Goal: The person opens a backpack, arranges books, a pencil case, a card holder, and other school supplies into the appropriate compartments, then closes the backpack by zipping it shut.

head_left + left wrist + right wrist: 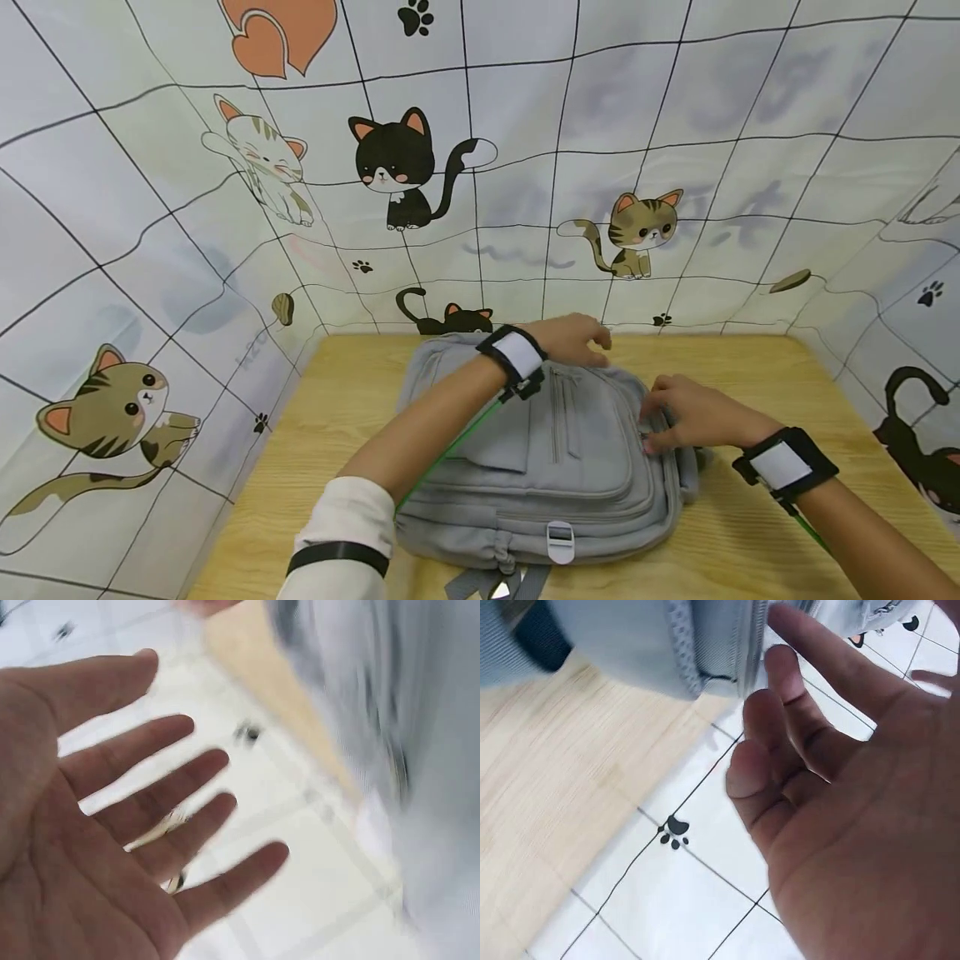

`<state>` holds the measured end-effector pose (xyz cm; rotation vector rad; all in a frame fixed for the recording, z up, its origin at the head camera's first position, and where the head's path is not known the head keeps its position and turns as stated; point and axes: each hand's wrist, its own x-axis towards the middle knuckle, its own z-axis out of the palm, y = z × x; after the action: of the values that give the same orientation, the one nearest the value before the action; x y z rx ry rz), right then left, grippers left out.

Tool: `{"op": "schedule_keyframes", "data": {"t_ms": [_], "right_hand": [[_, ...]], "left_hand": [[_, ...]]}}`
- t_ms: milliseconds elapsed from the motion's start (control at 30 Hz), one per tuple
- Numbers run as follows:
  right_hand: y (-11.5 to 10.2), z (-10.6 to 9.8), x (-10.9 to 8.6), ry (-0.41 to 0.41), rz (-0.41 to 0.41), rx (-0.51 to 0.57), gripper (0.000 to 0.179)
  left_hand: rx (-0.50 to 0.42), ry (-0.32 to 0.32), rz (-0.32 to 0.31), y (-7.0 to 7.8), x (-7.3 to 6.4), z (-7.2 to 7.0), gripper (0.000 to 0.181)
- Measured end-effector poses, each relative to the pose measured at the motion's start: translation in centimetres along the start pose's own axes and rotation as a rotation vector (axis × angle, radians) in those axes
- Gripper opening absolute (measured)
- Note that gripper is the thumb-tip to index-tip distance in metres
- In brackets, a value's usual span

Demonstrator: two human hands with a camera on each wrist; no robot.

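A grey backpack (577, 433) lies on the wooden table, with its zippered front facing up. My left hand (573, 339) is above its far part. Spread fingers and a bare palm show in the left wrist view, where the blurred backpack (442, 787) is off to the right. At the backpack's right side, my right hand (693, 412) has its bent fingers by the zipper edge. The right wrist view shows the index fingertip close against the zipper (751, 645); the thumb stands apart, and nothing is visibly gripped. Whether the fingertip touches the zipper is unclear.
The pale wooden table (330, 467) extends on both sides of the backpack. Grey straps (472, 583) and a white buckle (560, 542) are at its near edge. A white sheet (517, 192) printed with cats and grid lines surrounds the table's back and sides.
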<state>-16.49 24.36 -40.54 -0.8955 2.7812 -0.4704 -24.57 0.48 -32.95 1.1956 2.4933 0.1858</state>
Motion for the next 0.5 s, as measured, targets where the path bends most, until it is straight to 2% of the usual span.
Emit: {"op": "schedule_keyframes", "data": {"t_ms": [100, 233, 300, 367, 433, 500], "right_hand": [[0.2, 0.4, -0.7, -0.042, 0.011, 0.029, 0.039], [0.7, 0.7, -1.3, -0.014, 0.006, 0.045, 0.018], [0.9, 0.6, -1.6, 0.023, 0.014, 0.050, 0.007], [1.1, 0.6, -1.7, 0.053, 0.029, 0.073, 0.005], [1.2, 0.6, -1.9, 0.072, 0.059, 0.100, 0.006], [1.2, 0.5, -2.2, 0.085, 0.098, 0.106, 0.004]], "left_hand": [[0.024, -0.069, 0.062, 2.0, 3.8, 2.4, 0.038], [-0.006, -0.170, 0.113, 4.0, 7.0, 5.5, 0.028], [-0.032, -0.217, 0.119, 4.8, 7.8, 6.5, 0.023], [-0.056, -0.244, 0.108, 5.2, 8.0, 7.1, 0.019], [-0.077, -0.242, 0.100, 5.4, 7.9, 7.4, 0.018], [-0.083, -0.214, 0.108, 5.5, 7.9, 7.4, 0.015]]}}
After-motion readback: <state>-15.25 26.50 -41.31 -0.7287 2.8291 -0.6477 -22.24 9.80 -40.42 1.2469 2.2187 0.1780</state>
